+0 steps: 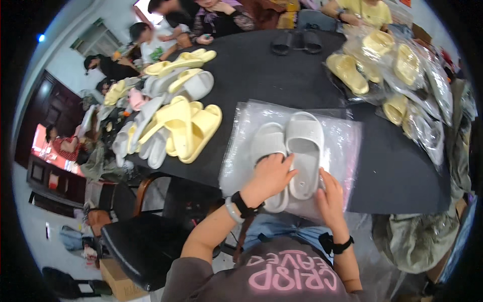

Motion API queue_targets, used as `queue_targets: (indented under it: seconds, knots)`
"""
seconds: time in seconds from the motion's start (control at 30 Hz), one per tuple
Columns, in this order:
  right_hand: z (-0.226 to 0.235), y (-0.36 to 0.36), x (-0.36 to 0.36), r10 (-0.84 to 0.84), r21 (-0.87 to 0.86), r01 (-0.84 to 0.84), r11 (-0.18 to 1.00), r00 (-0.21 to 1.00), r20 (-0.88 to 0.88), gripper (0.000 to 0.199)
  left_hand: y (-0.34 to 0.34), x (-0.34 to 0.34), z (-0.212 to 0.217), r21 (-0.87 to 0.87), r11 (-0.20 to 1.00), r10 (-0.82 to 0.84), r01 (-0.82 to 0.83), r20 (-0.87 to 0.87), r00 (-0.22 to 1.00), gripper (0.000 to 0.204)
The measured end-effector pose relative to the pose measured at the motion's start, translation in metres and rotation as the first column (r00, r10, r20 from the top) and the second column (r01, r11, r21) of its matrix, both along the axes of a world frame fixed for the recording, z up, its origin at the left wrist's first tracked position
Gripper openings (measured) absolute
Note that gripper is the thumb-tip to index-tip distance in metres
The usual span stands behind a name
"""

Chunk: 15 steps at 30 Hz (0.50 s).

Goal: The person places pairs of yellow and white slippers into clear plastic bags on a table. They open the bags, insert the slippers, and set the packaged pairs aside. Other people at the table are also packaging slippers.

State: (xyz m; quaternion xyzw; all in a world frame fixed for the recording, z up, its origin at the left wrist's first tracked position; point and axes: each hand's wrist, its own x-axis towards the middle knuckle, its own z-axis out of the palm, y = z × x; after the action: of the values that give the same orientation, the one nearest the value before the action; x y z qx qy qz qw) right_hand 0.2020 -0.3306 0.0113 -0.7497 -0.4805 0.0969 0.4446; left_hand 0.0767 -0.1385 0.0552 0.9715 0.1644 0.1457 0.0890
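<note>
A pair of light grey slide slippers lies side by side on a stack of clear plastic bags (234, 166), toes pointing away from me. My left hand (271, 173) is over the left slipper (269, 141), its fingers curled down at the strap opening and the thumb reaching toward the other slipper. The right slipper (305, 131) sits slightly farther forward. Along its outer edge, my right hand (332, 196) is open, fingers stretched out and the fingertips close to the sole. The left hand hides the middle of the left slipper.
Yellow slippers (204, 133) and grey ones are heaped on the black table (241, 75) at left. Bagged yellow slippers (347, 73) lie at right, black slippers (297, 43) at the far edge. A black chair (146, 241) stands at lower left. Several people sit beyond.
</note>
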Motion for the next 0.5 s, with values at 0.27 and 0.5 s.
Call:
queue_targets:
  seconds: [0.27,0.5]
  knots:
    - [0.016,-0.002,-0.006,0.015,-0.064,-0.014,0.998,1.000,0.012,0.041,0.004,-0.034,0.004,-0.056,0.996,0.062,-0.063,-0.009,0.998,0.040]
    - [0.012,-0.001,-0.006,0.041,-0.102,-0.033,0.994,0.996,0.075,0.042,0.035,-0.125,0.028,-0.317,0.897,0.304,-0.308,-0.064,0.950,0.035]
